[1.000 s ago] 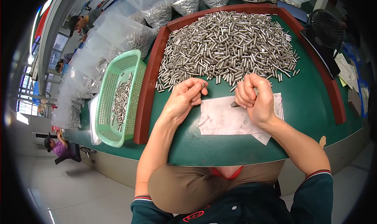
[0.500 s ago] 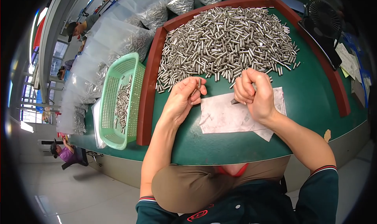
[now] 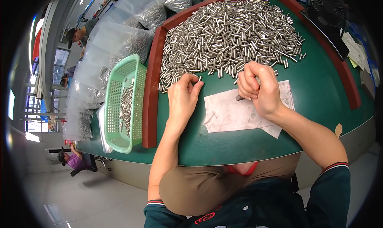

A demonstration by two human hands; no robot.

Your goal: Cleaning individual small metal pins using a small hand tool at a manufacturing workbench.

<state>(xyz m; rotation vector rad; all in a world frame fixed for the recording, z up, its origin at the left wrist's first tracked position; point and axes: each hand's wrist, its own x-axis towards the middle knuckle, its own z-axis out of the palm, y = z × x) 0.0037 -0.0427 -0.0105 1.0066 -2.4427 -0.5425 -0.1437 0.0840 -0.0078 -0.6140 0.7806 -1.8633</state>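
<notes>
My left hand (image 3: 183, 98) is closed at the near left edge of the pin pile, with a short metal pin (image 3: 200, 79) pinched between thumb and fingers. My right hand (image 3: 261, 90) makes a fist above a stained white cloth or paper sheet (image 3: 227, 114). From under its curled fingers juts a dark grey piece (image 3: 239, 98); the fingers hide the rest of it. Beyond both hands spreads a big heap of shiny metal pins (image 3: 231, 36) on the green tabletop (image 3: 203, 148).
A red-brown raised border (image 3: 150, 104) frames the heap. Left of it stands a green plastic basket (image 3: 119, 142) holding pins. Clear bags of pins (image 3: 131, 44) line the far left. A black fan (image 3: 325, 8) stands at the far right. Other people work in the left background.
My left hand has moved away from me to the heap's edge and turned, its back now showing. My right hand stays closed over the sheet, slightly farther forward. The view has shifted a little.
</notes>
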